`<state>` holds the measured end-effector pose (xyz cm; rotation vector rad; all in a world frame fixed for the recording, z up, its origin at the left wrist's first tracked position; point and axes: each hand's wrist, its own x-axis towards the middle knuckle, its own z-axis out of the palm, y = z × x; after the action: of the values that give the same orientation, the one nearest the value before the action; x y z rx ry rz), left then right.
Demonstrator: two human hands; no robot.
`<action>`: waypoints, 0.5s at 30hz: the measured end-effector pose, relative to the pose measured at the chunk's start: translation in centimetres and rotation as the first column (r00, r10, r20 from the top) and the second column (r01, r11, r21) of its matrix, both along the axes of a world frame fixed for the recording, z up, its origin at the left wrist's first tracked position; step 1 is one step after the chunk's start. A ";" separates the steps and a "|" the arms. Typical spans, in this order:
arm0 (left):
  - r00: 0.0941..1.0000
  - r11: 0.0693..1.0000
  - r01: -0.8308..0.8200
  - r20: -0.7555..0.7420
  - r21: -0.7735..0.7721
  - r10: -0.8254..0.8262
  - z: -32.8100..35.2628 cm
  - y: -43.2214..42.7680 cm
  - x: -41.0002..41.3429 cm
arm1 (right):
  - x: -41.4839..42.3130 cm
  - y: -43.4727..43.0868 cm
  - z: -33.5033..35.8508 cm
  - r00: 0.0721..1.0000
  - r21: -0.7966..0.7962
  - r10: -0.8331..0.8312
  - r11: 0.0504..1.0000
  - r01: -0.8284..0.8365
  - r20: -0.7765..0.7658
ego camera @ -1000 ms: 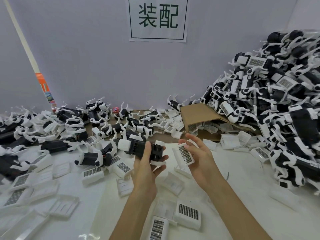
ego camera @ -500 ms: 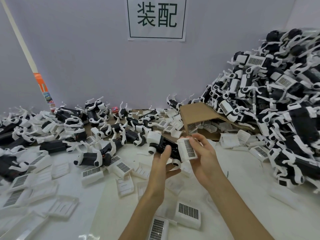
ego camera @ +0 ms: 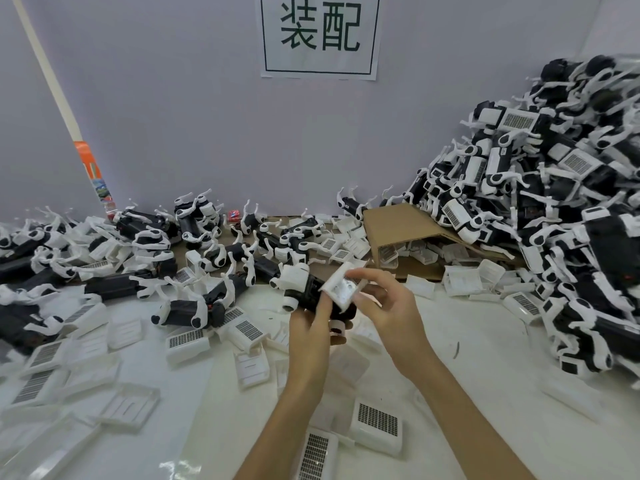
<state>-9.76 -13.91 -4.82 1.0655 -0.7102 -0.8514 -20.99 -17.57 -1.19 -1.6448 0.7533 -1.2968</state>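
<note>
- Head view: my left forearm enters at the bottom edge near the middle and slants up. My left hand (ego camera: 306, 332) is over the table (ego camera: 485, 358), its back toward me.
- Its fingers are curled round the black body (ego camera: 308, 296), gripping it from below. The thumb lies up along the near side.
- The body is tilted, its white end up and to the left. It sits in the middle of the view, just in front of the loose parts strewn across the table.
- My right forearm enters at the bottom right and slants up and left. My right hand (ego camera: 394, 306) is just beside the left, with the wrist nearly straight.
- Its thumb and fingers pinch the white cover (ego camera: 341, 289). The index finger is stretched across the far edge and the other fingers are bent beneath.
- The cover is tilted and touches the top of the body. It is blurred, so I cannot tell whether it is seated.
- More covers (ego camera: 375, 422) lie on the table near my forearms.
- A cardboard (ego camera: 394, 226) flap lies beyond my hands, and a pile (ego camera: 554, 202) of finished pieces rises on the right.
- A sign (ego camera: 318, 32) hangs on the wall.
</note>
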 end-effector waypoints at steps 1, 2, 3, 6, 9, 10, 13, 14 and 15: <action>0.996 0.999 0.028 -0.084 0.023 -0.026 0.2 0.0 0.1 | 0.1 0.1 -0.3 0.996 -0.081 -0.035 0.996 0.028 -0.081; 0.985 0.997 0.061 -0.162 0.038 -0.054 0.4 0.1 0.1 | 0.2 0.1 -0.6 0.986 -0.145 -0.069 0.988 0.047 -0.153; 0.973 0.995 0.092 -0.216 0.045 -0.080 0.5 0.1 0.2 | 0.3 0.1 -0.9 0.971 -0.185 -0.105 0.981 0.065 -0.213; 0.964 0.990 0.140 -0.234 0.031 -0.129 0.6 0.2 0.3 | 0.6 0.1 -1.4 0.949 -0.221 -0.168 0.969 0.110 -0.266; 0.977 0.989 0.150 -0.156 0.003 -0.148 0.7 0.4 0.1 | 0.6 0.0 -1.6 0.937 -0.249 -0.216 0.957 0.147 -0.274; 0.982 0.988 0.152 -0.115 -0.006 -0.151 0.6 0.4 0.1 | 0.6 0.0 -1.5 0.934 -0.255 -0.228 0.954 0.158 -0.276; 0.989 0.989 0.146 -0.017 -0.017 -0.146 0.5 0.5 -0.2 | 0.6 0.0 -1.5 0.937 -0.264 -0.237 0.950 0.168 -0.257; 0.990 0.990 0.140 -0.010 -0.017 -0.140 0.4 0.4 -0.2 | 0.6 0.0 -1.5 0.938 -0.267 -0.233 0.950 0.163 -0.256; 0.991 0.991 0.130 -0.011 -0.015 -0.131 0.3 0.4 -0.2 | 0.6 0.0 -1.5 0.939 -0.266 -0.227 0.951 0.157 -0.258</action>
<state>-9.96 -13.48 -4.47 1.0088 -0.7818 -0.9625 -20.40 -17.57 -2.71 -2.0272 0.9824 -1.3437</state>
